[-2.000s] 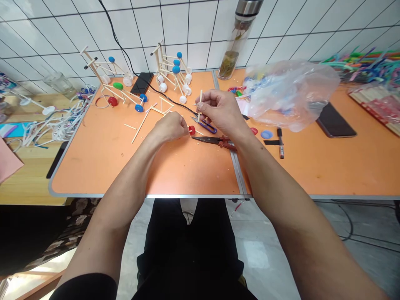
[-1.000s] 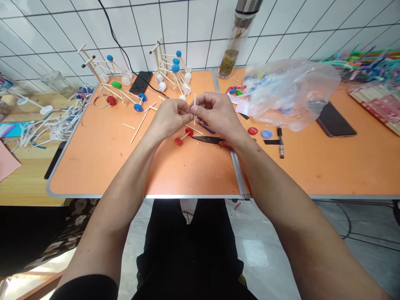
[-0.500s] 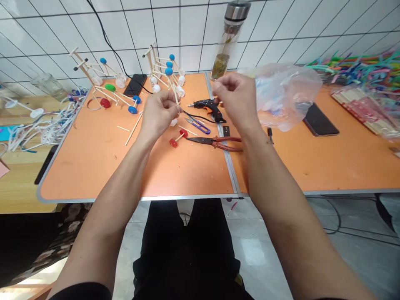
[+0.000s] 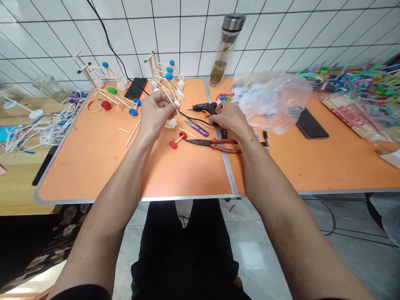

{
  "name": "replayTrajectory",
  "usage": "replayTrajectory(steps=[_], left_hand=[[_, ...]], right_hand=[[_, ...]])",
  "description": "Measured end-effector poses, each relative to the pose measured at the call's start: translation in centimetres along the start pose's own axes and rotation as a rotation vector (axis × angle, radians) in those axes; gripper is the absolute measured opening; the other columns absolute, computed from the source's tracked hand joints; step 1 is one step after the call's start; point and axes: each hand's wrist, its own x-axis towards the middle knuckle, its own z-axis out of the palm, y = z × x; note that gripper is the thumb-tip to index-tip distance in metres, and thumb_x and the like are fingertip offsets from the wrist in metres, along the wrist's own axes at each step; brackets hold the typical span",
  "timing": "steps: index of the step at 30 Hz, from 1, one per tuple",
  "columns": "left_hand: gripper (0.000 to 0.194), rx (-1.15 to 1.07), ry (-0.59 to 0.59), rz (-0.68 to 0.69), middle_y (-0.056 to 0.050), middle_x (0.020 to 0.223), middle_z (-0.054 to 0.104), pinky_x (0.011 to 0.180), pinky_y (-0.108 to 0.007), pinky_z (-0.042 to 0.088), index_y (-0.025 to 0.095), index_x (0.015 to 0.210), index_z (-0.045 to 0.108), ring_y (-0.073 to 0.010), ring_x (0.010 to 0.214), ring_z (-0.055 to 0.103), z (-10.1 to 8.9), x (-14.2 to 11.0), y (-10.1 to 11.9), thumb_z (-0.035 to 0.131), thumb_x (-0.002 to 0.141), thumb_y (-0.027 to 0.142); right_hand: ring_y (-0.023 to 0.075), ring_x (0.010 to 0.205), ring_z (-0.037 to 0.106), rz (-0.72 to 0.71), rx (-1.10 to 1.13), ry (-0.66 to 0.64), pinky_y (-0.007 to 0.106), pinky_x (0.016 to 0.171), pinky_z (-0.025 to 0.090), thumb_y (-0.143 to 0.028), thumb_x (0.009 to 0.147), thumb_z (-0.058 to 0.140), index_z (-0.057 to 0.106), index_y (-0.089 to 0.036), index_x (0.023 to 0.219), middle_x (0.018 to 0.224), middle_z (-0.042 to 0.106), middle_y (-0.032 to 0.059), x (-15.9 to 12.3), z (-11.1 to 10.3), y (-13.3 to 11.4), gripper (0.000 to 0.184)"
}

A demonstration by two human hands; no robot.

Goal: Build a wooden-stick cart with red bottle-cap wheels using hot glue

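Note:
My left hand [image 4: 156,111] pinches a thin wooden stick [image 4: 168,97], its fingers closed; a small white wheel shows close to the fingertips. My right hand [image 4: 230,117] is closed around the handle of a black and orange glue gun [image 4: 203,107], which lies on the table with its nozzle pointing left. Below the hands are purple-handled thread snips [image 4: 198,128], red-handled pliers [image 4: 212,144] and a stick axle with red wheels [image 4: 178,140]. Behind my left hand stands a stick frame with blue and white wheels [image 4: 165,75]. A similar frame [image 4: 106,89] stands farther left.
A glass tea bottle [image 4: 223,50] stands by the tiled wall. To the right lie a clear plastic bag [image 4: 271,100], a phone [image 4: 312,123], packed sticks [image 4: 356,118] and colourful pipe cleaners [image 4: 353,81]. Another phone [image 4: 136,88] lies at the back, with white strips [image 4: 37,125] at far left.
My right hand has come down from above the table and closed on the glue gun's handle. My left hand stays nearly in place with the stick. The view has shifted slightly.

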Motion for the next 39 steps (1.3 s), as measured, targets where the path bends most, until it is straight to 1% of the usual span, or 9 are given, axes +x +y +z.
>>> replayTrajectory(steps=[8,13,15,18,20,22,28,33,39], left_hand=[[0.03,-0.008,-0.013,0.007,0.002,0.071,0.08,0.06,-0.02,0.055,0.024,0.077,0.067,-0.0114,0.063,0.073,0.2,0.1,0.0,0.086,0.079,0.001],[0.032,-0.004,-0.008,0.009,0.002,0.07,0.078,0.06,-0.021,0.056,0.024,0.078,0.065,-0.0124,0.064,0.074,0.0,0.1,0.0,0.087,0.079,0.001],[0.034,0.005,-0.005,0.005,0.002,0.071,0.079,0.061,-0.022,0.056,0.025,0.079,0.064,-0.0131,0.064,0.075,0.0,0.1,0.1,0.089,0.079,0.002],[0.036,0.015,-0.004,-0.008,0.002,0.073,0.079,0.062,-0.023,0.057,0.025,0.081,0.062,-0.0139,0.065,0.076,0.0,0.0,0.3,0.09,0.079,0.003],[0.036,0.016,-0.006,-0.016,0.002,0.074,0.079,0.061,-0.022,0.056,0.025,0.081,0.062,-0.0137,0.065,0.076,0.1,-0.1,0.4,0.09,0.078,0.003],[0.035,0.007,-0.004,-0.022,0.002,0.073,0.079,0.06,-0.022,0.054,0.025,0.08,0.062,-0.0131,0.064,0.075,0.2,-0.2,0.6,0.089,0.078,0.002],[0.036,-0.015,0.009,-0.042,0.002,0.074,0.08,0.064,-0.025,0.057,0.026,0.082,0.065,-0.0139,0.065,0.076,0.2,-0.4,0.7,0.09,0.078,0.001],[0.036,-0.015,0.011,-0.04,0.002,0.073,0.078,0.067,-0.027,0.06,0.026,0.083,0.065,-0.0151,0.065,0.076,0.1,-0.3,0.6,0.09,0.078,0.001],[0.035,-0.012,0.022,-0.035,0.002,0.077,0.082,0.066,-0.026,0.062,0.027,0.084,0.064,-0.016,0.071,0.08,0.0,-0.2,0.4,0.093,0.081,0.009]], right_hand=[[0.0431,0.127,0.08,0.048,0.032,0.016,0.057,0.113,0.065,-0.018,0.083,0.085,0.069,-0.028,0.115,0.133,0.088,0.0163,0.0,0.8,-0.3,0.037],[0.0394,0.13,0.077,0.018,0.163,0.16,0.058,0.121,0.063,-0.014,0.084,0.079,0.061,-0.029,0.109,0.131,0.084,0.0154,0.7,1.1,-0.2,0.034],[0.0341,0.121,0.077,0.023,0.315,0.192,0.054,0.117,0.066,-0.012,0.085,0.076,0.057,-0.03,0.104,0.12,0.082,0.0106,0.9,1.1,-0.3,0.033],[0.0253,0.09,0.073,0.072,0.648,0.098,0.041,0.092,0.069,-0.013,0.088,0.076,0.054,-0.031,0.094,0.09,0.071,0.0022,1.1,0.9,-0.6,0.029],[0.0193,0.074,0.064,0.106,0.862,0.007,0.03,0.073,0.062,-0.014,0.093,0.077,0.052,-0.031,0.089,0.076,0.059,-0.0027,1.0,0.7,-0.8,0.031],[0.0148,0.068,0.058,0.138,1.016,-0.032,0.022,0.064,0.056,-0.013,0.094,0.081,0.053,-0.029,0.087,0.072,0.053,-0.0058,0.9,0.5,-1.0,0.033],[0.0098,0.067,0.057,0.223,1.215,-0.07,0.014,0.062,0.056,-0.004,0.099,0.081,0.062,-0.024,0.084,0.076,0.057,-0.0053,0.5,-0.3,-1.8,0.031],[0.0104,0.072,0.064,0.121,1.214,-0.111,0.016,0.069,0.064,-0.014,0.099,0.092,0.061,-0.025,0.085,0.081,0.063,-0.0043,0.0,-1.2,-2.0,0.036],[0.0106,0.077,0.066,0.003,1.245,-0.162,0.015,0.063,0.062,-0.016,0.089,0.093,0.07,-0.025,0.092,0.095,0.075,-0.0011,-1.4,-1.8,-2.7,0.024]])
